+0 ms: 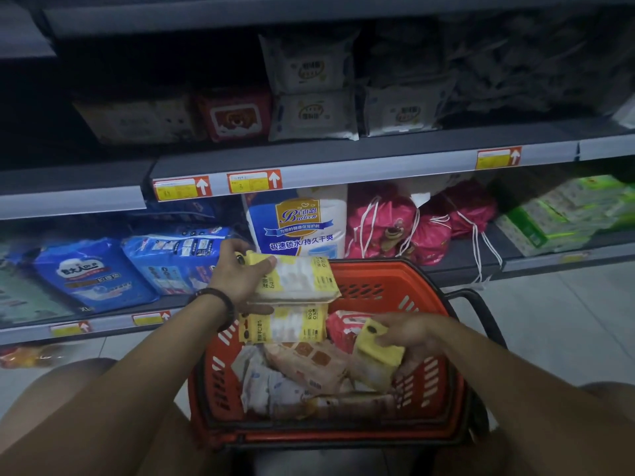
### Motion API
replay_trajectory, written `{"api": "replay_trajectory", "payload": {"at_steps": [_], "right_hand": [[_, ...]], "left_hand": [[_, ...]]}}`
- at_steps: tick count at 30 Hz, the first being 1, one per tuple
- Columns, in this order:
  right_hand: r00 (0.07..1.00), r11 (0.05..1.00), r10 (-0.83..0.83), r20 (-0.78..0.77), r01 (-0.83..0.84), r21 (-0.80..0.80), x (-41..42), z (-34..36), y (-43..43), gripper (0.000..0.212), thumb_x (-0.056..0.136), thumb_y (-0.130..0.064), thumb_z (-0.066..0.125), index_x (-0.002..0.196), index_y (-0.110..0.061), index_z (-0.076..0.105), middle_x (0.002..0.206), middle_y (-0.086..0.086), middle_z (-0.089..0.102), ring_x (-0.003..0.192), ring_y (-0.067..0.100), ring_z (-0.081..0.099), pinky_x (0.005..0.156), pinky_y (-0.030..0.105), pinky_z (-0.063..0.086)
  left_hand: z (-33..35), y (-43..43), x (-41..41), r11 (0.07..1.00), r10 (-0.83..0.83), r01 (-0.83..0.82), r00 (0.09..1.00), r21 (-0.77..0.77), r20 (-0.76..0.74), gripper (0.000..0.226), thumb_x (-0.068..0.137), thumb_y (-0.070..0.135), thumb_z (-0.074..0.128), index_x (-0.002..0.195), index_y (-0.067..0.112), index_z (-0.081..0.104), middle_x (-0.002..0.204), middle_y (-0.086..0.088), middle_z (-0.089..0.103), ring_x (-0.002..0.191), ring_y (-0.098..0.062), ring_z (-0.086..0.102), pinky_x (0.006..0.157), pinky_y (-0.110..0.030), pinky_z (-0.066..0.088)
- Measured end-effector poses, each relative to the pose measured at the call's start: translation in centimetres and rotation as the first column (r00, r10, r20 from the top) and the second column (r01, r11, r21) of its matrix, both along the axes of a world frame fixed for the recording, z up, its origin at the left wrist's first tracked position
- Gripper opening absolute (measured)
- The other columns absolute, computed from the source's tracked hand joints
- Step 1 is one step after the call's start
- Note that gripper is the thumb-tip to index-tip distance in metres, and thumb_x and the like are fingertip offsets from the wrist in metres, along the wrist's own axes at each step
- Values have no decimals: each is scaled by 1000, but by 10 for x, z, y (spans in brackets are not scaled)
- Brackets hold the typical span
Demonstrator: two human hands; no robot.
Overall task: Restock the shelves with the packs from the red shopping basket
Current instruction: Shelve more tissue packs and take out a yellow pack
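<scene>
The red shopping basket (429,300) stands on the floor in front of the shelves, holding several wipe packs. My left hand (237,273) grips a yellow-and-white pack (295,278) above the basket's far left corner, thumb over its top edge. A second yellow pack (283,326) hangs just under it; I cannot tell if the same hand carries it. My right hand (409,331) pinches another yellow pack (378,355) inside the basket at its right side. A peach pack (305,362) and white packs (261,383) lie in the basket.
The middle shelf (343,163) holds white wipe packs (312,115) and a red pack (235,115). On the lower shelf lie blue packs (92,273), a tall white roll pack (299,225), pink drawstring bags (398,225) and green boxes (556,214). Tiled floor (556,324) lies right.
</scene>
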State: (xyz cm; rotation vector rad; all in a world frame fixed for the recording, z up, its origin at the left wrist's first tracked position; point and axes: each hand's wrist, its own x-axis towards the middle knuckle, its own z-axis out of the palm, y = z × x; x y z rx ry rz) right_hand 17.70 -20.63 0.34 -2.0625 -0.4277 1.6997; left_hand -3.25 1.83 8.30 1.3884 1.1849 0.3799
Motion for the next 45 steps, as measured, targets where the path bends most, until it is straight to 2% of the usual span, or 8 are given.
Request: {"api": "replay_trajectory", "payload": {"at_steps": [3, 7, 14, 23, 27, 37, 41, 45], "right_hand": [[995, 993, -79, -64, 85, 81, 17, 28, -6, 21, 110, -22, 55, 127, -23, 68, 124, 21, 71, 113, 46, 71, 96, 68, 56], [958, 929, -266, -102, 284, 239, 24, 68, -6, 26, 112, -30, 48, 130, -20, 64, 97, 19, 77, 72, 35, 74, 55, 33, 53], [829, 740, -518, -209, 557, 376, 21, 118, 4, 30, 111, -39, 48, 124, -16, 65, 98, 24, 76, 52, 28, 70, 39, 23, 48], [804, 688, -585, 103, 426, 587, -13, 140, 34, 22, 113, -34, 45, 115, -24, 65, 101, 20, 73, 57, 38, 74, 39, 28, 54], [796, 698, -511, 324, 164, 697, -36, 135, 52, 23, 106, -39, 59, 96, -20, 67, 81, 9, 72, 61, 33, 75, 55, 49, 62], [981, 746, -99, 164, -36, 665, -24, 138, 50, 54, 100, 0, 59, 141, -34, 66, 120, 5, 78, 100, 16, 75, 80, 27, 53], [768, 708, 31, 639, -468, 528, -22, 130, 45, 87, 80, -17, 87, 151, -49, 50, 136, -15, 51, 132, 9, 49, 114, 30, 42], [674, 698, 142, 725, -588, 409, -31, 126, 39, 120, 73, -28, 95, 146, -81, 16, 146, -12, 27, 140, 17, 31, 117, 46, 40]], "left_hand": [[2, 2, -1, 998, 61, -60, 998, -19, 26, 19, 98, 30, 71, 111, 29, 57, 118, -10, 65, 91, -35, 71, 68, -61, 64], [2, 1, -1, 996, 37, -37, 999, 82, 4, 12, 101, 27, 66, 112, 24, 64, 110, -9, 68, 87, -30, 69, 55, -42, 65], [2, -13, 10, 981, 9, -9, 1000, 196, 1, 14, 102, 25, 62, 94, 36, 66, 104, -17, 72, 90, -41, 72, 75, -64, 62], [16, -57, 28, 912, -306, 274, 950, 306, 61, 23, 103, 22, 60, 119, 30, 75, 117, 10, 69, 85, 1, 62, 72, -16, 50], [4, -73, 33, 822, -440, 436, 895, 367, -78, 70, 60, 75, 84, 123, 52, 65, 123, 3, 58, 111, -7, 60, 93, -29, 57], [4, -60, 24, 905, -329, 261, 930, 337, 163, 42, 81, 19, 89, 119, 25, 73, 106, 9, 81, 95, -8, 77, 87, -32, 63], [3, -52, 18, 949, -281, 234, 930, 209, 236, 36, 88, 16, 82, 122, 21, 71, 109, 4, 81, 100, -16, 78, 88, -38, 63], [9, -56, 13, 968, -247, 250, 911, 33, 330, 26, 94, 24, 74, 119, 18, 72, 111, -8, 79, 95, -29, 78, 76, -45, 64]]}}
